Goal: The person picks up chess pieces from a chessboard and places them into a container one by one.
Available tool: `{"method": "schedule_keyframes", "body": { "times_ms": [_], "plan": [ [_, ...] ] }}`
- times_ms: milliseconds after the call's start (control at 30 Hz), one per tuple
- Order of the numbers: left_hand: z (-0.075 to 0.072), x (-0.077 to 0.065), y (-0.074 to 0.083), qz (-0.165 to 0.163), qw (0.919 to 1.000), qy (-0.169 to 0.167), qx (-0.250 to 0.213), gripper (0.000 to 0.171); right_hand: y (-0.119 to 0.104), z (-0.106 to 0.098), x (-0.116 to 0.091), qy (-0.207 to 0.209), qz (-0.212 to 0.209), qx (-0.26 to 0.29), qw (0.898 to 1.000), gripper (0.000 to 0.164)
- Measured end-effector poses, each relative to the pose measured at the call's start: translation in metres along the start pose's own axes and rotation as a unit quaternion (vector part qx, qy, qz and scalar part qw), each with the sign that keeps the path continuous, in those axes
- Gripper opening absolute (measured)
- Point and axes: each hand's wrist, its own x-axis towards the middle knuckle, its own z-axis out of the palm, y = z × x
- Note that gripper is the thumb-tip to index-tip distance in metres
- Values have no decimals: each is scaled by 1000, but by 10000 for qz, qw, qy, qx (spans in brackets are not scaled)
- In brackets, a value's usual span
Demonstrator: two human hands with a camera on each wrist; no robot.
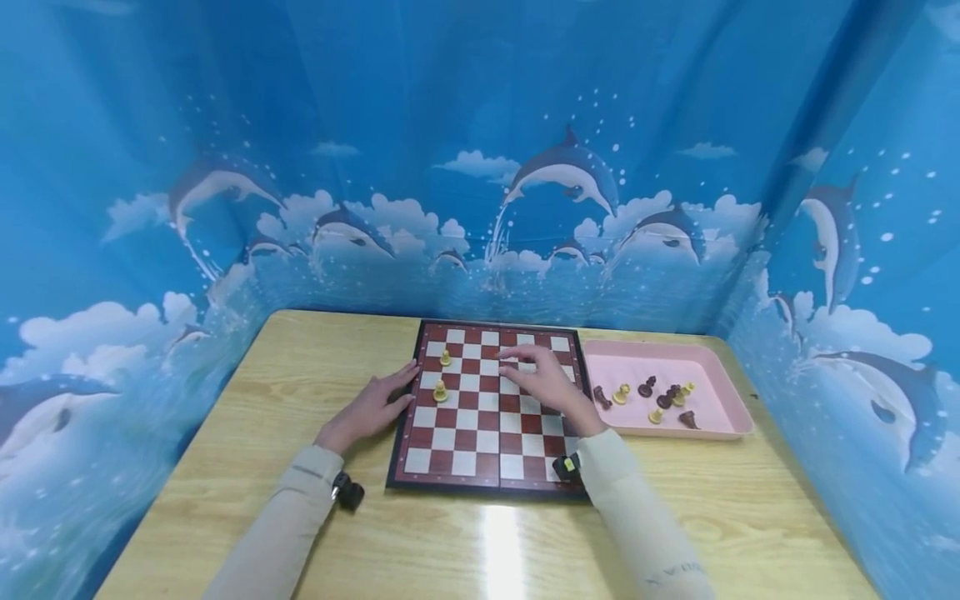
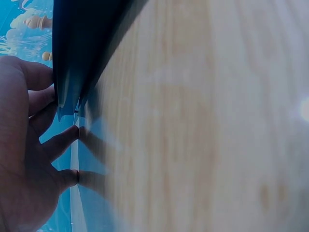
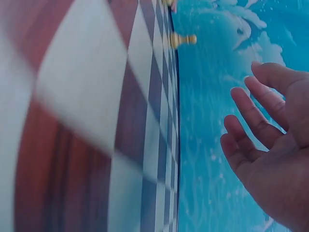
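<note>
A chessboard (image 1: 467, 406) with brown and white squares lies on the table. Two pale yellow chess pieces stand toward its left side: a smaller pawn (image 1: 446, 358) farther back and a larger piece (image 1: 440, 392) nearer. My left hand (image 1: 369, 410) rests beside the board, its fingertips touching the dark left edge; in the left wrist view those fingers (image 2: 46, 77) lie along the board's side. Over the right half of the board hovers my right hand (image 1: 546, 382), thumb and fingers apart. From the right wrist view, nothing shows between the spread fingers (image 3: 251, 113).
Right of the board sits a pink tray (image 1: 723, 392) holding several dark brown and pale yellow pieces, some tipped over. The wooden table (image 1: 300, 375) extends left and in front. A blue dolphin-print curtain (image 1: 450, 125) hangs behind and along both sides.
</note>
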Motion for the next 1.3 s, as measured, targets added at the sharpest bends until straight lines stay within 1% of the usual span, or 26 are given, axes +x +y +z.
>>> {"method": "schedule_keyframes", "body": {
  "times_ms": [167, 267, 400, 500, 633, 800, 967, 1133, 1300],
  "plan": [
    [0, 0, -1, 48, 10000, 25, -5, 58, -13, 20, 7, -381, 155, 135, 9991, 29],
    [0, 0, 0, 38, 10000, 15, -27, 58, -18, 32, 11, -611, 88, 148, 9980, 30],
    [0, 0, 0, 10, 10000, -17, -41, 57, -21, 47, 16, -969, -9, -14, 9953, 31],
    [-1, 0, 0, 21, 10000, -17, -9, 57, -23, 56, 19, -1153, -96, -150, 9932, 32],
    [-2, 0, -1, 45, 10000, 7, 6, 57, -25, 64, 24, -1250, -262, -280, 9914, 33],
    [-2, -1, -2, 52, 10000, -9, -14, 57, -28, 72, 29, -1343, -243, -300, 9902, 32],
    [-1, 0, -1, 66, 10000, -3, -27, 56, -32, 74, 29, -1438, -353, -248, 9887, 31],
    [-1, 0, -1, 53, 10000, -23, -30, 56, -34, 75, 30, -1534, -463, -518, 9857, 31],
    [-1, 0, 0, 108, 9999, 13, -48, 56, -36, 75, 31, -1516, -543, -712, 9844, 30]
  ]
}}
